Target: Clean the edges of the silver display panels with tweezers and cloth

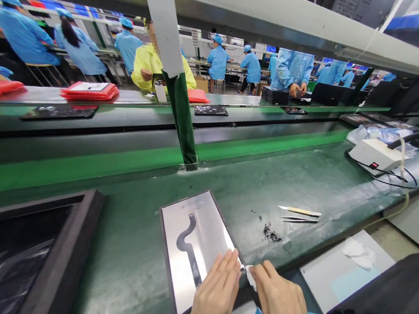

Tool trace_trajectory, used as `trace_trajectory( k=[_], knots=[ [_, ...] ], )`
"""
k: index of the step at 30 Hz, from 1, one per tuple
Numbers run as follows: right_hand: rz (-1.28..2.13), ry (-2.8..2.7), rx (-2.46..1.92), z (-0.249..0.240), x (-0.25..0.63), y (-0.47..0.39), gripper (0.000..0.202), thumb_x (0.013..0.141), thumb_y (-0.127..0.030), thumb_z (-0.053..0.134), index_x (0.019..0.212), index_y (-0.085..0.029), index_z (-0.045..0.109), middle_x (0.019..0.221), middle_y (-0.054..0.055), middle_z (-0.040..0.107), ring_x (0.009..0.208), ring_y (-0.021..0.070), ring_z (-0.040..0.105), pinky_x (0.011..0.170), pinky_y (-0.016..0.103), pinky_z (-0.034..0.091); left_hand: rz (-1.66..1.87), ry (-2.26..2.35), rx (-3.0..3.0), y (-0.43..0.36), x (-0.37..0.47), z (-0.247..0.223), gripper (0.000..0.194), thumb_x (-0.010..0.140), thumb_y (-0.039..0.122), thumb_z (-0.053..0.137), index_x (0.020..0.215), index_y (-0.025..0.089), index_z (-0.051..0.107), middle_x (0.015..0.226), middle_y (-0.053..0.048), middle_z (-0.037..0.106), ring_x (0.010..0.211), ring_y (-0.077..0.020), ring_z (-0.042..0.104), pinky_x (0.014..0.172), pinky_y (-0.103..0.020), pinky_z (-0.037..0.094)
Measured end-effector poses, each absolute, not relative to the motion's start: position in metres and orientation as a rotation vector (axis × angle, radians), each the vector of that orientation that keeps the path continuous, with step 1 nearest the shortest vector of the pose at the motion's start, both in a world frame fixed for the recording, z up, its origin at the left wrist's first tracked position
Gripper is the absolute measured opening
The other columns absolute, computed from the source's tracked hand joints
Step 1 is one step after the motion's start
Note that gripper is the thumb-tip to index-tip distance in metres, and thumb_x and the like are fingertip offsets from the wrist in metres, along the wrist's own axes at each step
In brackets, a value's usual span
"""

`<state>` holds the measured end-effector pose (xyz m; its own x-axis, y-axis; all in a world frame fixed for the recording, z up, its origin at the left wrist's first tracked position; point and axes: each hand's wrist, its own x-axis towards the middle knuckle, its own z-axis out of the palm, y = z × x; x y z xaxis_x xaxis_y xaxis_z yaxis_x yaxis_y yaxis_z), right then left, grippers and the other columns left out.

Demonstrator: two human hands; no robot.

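A flat silver panel (207, 229) with a thin dark frame lies on the green bench, a curved dark ribbon cable (185, 236) on its face. My left hand (216, 293) rests flat on the panel's lower right part, its fingers stretched out side by side and holding nothing. Beside the panel's right corner, my right hand (278, 302) pinches a small white cloth (251, 277) between thumb and fingers. The cloth reaches up to the panel's edge.
Black scraps (272, 233), a craft knife (301, 211) and tweezers (299, 220) lie right of the panel. A dark foam tray (84, 243) stands left. A green post (183, 122) rises behind; a white box (375, 157) with cables sits back right. People work beyond the conveyor.
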<state>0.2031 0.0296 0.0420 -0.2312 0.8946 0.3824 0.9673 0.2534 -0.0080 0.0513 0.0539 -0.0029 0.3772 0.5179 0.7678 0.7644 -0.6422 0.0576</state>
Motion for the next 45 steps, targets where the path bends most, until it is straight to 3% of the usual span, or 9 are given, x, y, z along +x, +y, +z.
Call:
trace_trajectory(
  k=[17, 45],
  knots=[
    [-0.39, -2.217, -1.756, 0.0375, 0.2007, 0.0272, 0.038, 0.096, -0.004, 0.027, 0.079, -0.024, 0.054, 0.067, -0.003, 0.06, 0.044, 0.0119, 0.06, 0.043, 0.03, 0.024, -1.125, -1.133, -2.343, 0.0554, 0.0523, -0.0036, 0.027, 0.099, 0.005, 0.041, 0.108, 0.006, 0.066, 0.111, -0.014, 0.075, 0.104, -0.0246, 0.073, 0.089, -0.037, 0.062],
    [-0.371, -2.184, -1.736, 0.0334, 0.2012, 0.0268, 0.047, 0.105, -0.012, 0.017, 0.081, -0.024, 0.056, 0.067, -0.003, 0.06, 0.045, 0.0101, 0.06, 0.045, 0.029, 0.025, -1.135, -1.112, -2.337, 0.056, 0.0511, -0.0017, 0.026, 0.1, 0.005, 0.041, 0.107, 0.007, 0.066, 0.11, -0.013, 0.076, 0.103, -0.0237, 0.073, 0.09, -0.036, 0.062]
  ],
)
